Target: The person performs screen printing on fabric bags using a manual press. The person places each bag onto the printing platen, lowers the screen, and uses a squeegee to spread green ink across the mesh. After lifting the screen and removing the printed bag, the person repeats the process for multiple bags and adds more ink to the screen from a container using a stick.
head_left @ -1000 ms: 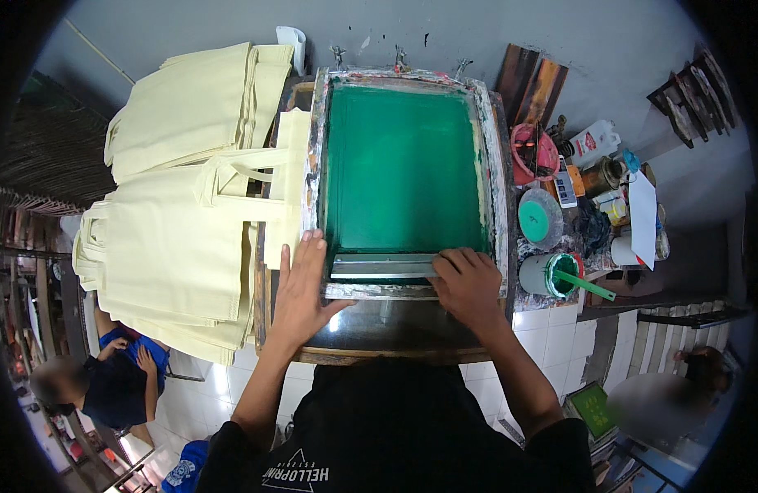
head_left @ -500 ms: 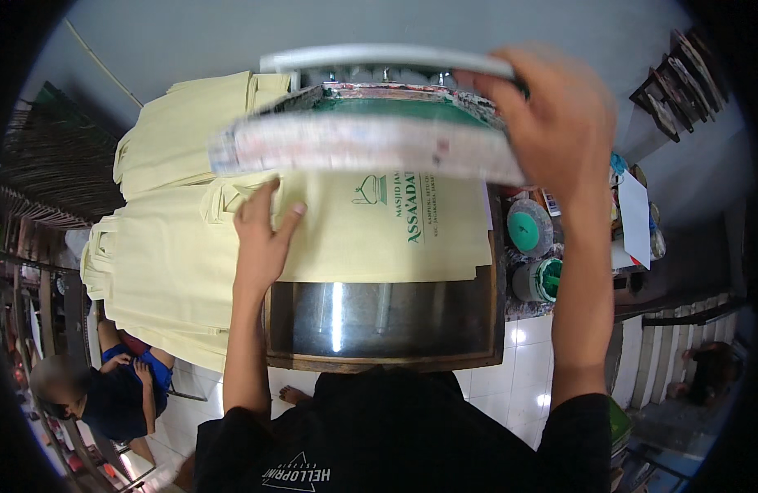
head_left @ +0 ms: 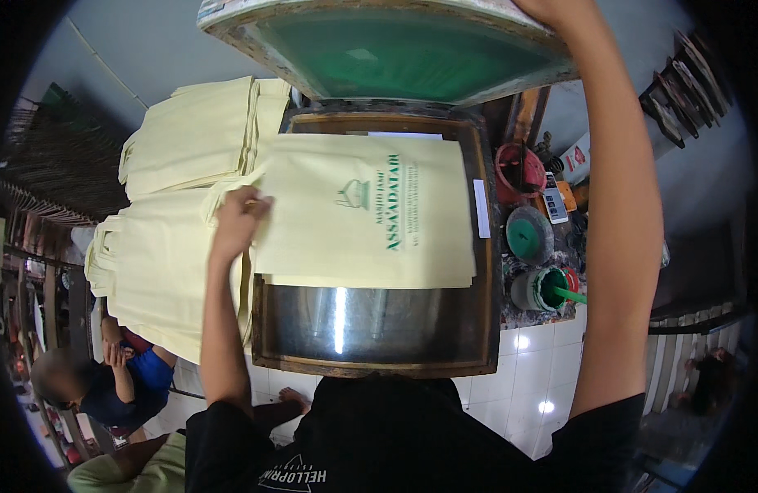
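Cream cloth bag with green print [head_left: 362, 218] lies on the table [head_left: 371, 333]; left grip [head_left: 238, 215] pinches its left edge, right grip [head_left: 551, 8] holds the raised green-mesh screen frame [head_left: 395, 49].

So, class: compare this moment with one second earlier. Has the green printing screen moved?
Yes. The green printing screen has swung up and away from the metal-topped print table, where it earlier lay flat.

Black short-sleeved T-shirt, white chest print, bare forearms.
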